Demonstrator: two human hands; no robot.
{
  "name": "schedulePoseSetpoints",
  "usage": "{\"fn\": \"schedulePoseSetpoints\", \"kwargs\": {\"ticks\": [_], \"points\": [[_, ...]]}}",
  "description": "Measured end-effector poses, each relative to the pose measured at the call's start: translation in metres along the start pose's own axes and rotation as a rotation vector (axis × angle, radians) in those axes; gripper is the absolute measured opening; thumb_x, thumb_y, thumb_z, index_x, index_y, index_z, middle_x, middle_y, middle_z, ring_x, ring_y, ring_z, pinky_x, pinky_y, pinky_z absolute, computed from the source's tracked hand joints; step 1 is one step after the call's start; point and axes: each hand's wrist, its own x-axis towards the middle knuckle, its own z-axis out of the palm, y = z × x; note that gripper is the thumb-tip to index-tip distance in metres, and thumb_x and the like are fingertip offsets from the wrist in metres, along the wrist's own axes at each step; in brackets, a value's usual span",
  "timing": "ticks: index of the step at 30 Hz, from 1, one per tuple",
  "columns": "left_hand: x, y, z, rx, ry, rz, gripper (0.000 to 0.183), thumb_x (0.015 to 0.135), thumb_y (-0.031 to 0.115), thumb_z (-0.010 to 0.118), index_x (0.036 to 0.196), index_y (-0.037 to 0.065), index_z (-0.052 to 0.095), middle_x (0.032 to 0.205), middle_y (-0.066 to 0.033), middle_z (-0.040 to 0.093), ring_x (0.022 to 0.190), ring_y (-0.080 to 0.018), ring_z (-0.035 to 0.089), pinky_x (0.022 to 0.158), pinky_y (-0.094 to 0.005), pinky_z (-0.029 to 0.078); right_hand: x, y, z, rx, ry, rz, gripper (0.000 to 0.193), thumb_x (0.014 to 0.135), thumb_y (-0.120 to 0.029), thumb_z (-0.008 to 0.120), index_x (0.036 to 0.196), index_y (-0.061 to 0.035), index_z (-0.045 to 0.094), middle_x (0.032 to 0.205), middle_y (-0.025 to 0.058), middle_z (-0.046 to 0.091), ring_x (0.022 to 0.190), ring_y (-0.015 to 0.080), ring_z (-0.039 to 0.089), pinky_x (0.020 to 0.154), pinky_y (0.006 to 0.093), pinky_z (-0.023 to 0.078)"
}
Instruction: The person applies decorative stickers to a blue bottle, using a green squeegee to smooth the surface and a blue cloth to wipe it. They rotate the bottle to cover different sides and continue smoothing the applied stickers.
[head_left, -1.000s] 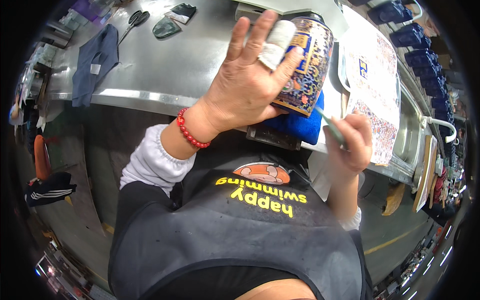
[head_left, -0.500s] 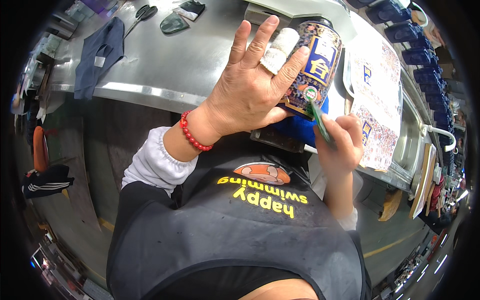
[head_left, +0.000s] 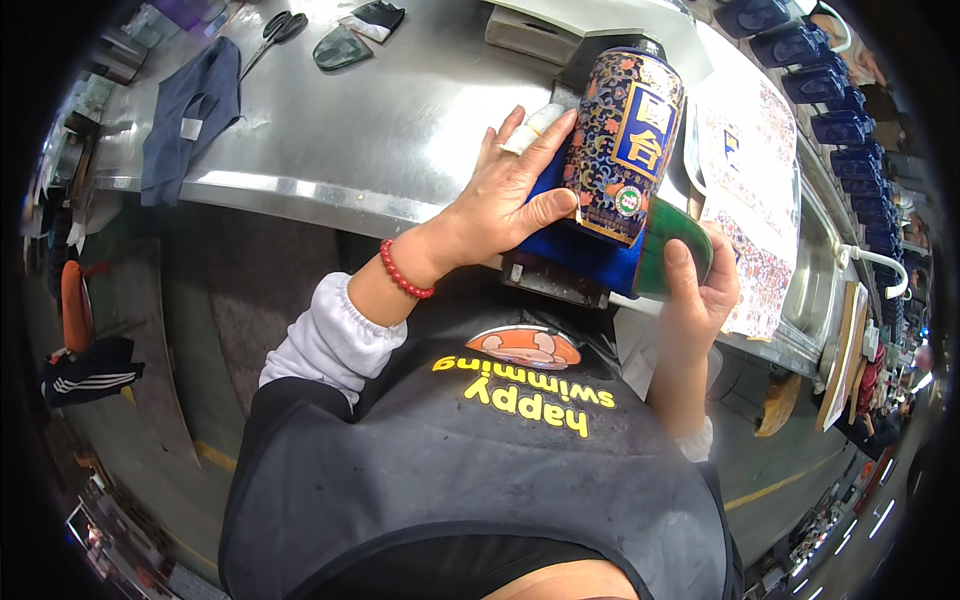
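Observation:
A deep-blue bottle (head_left: 540, 205) lies tilted at the bench edge, its neck end pointing away from me. A dark floral decal sheet (head_left: 612, 150) with a blue and gold panel and a small round green-and-white mark covers much of its upper side. My left hand (head_left: 505, 195) rests against the bottle's left side, fingers stretched out and thumb at the decal's lower left corner. One finger wears a white wrapping. In my right hand (head_left: 700, 290) is a flat green scraper (head_left: 672, 250), pinched between thumb and fingers beside the decal's lower right edge.
Printed decal sheets (head_left: 755, 190) lie to the right, beside a sink (head_left: 808, 290) with a white tap. Several blue bottles (head_left: 855, 160) stand in a row farther right. Scissors (head_left: 275, 35), a grey cloth (head_left: 190, 120) and a dark green rounded piece (head_left: 340, 48) lie on the metal bench (head_left: 400, 120).
My left hand has drawn back from across the decal to the bottle's left side. My right hand has moved slightly right and down, turning the green scraper so its flat face shows.

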Motion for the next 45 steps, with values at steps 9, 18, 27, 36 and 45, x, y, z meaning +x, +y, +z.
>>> {"fn": "schedulePoseSetpoints", "kwargs": {"ticks": [9, 18, 27, 36, 45], "points": [[0.001, -0.004, -0.004, -0.150, 0.040, 0.039, 0.090, 0.102, 0.065, 0.046, 0.163, 0.004, 0.022, 0.152, -0.0224, 0.049, 0.153, -0.0441, 0.022, 0.125, -0.0540, 0.002, 0.015, 0.003, -0.007, 0.239, 0.132, 0.190, 0.024, 0.101, -0.009, 0.066, 0.122, 0.0013, 0.062, 0.109, 0.0060, 0.070, 0.096, 0.0107, 0.064, 0.088, 0.0245, 0.051], [-0.004, 0.010, -0.004, 0.263, 0.103, 0.066, 0.115, 0.084, 0.079, 0.061, 0.161, 0.000, 0.026, 0.124, -0.0303, 0.062, 0.151, -0.0532, 0.018, 0.119, -0.0711, 0.001, 0.006, -0.010, 0.004, -0.338, 0.128, -0.123, 0.027, 0.101, -0.010, 0.067, 0.124, 0.0037, 0.061, 0.107, 0.0094, 0.068, 0.096, 0.0136, 0.063, 0.088, 0.0277, 0.051], [-0.002, 0.038, -0.022, 0.656, 0.209, 0.220, 0.098, 0.075, 0.066, 0.078, 0.150, 0.007, 0.051, 0.137, -0.0203, 0.061, 0.152, -0.0478, 0.023, 0.122, -0.0675, 0.002, 0.011, -0.006, 0.007, -0.370, -0.022, -0.294, 0.041, 0.100, 0.007, 0.056, 0.140, -0.0005, 0.059, 0.139, 0.0209, 0.059, 0.127, 0.0281, 0.059, 0.097, 0.0338, 0.053], [-0.005, 0.011, 0.015, 0.005, 0.185, -0.005, 0.095, 0.097, 0.071, 0.050, 0.158, 0.000, 0.031, 0.152, -0.0263, 0.048, 0.148, -0.0557, 0.024, 0.119, -0.0662, 0.012, 0.000, -0.001, 0.020, -0.702, -0.213, -0.404, 0.065, 0.078, -0.002, 0.081, 0.140, -0.0023, 0.061, 0.153, 0.0252, 0.047, 0.131, 0.0393, 0.052, 0.103, 0.0437, 0.049], [-0.004, 0.009, 0.003, -0.263, 0.121, -0.018, 0.091, 0.096, 0.059, 0.063, 0.158, -0.001, 0.032, 0.155, -0.0260, 0.044, 0.148, -0.0549, 0.025, 0.123, -0.0604, 0.013, 0.000, 0.005, 0.024, -0.690, -0.188, -0.401, 0.068, 0.074, 0.013, 0.074, 0.138, -0.0046, 0.064, 0.151, 0.0233, 0.048, 0.125, 0.0354, 0.056, 0.094, 0.0397, 0.055]]}}
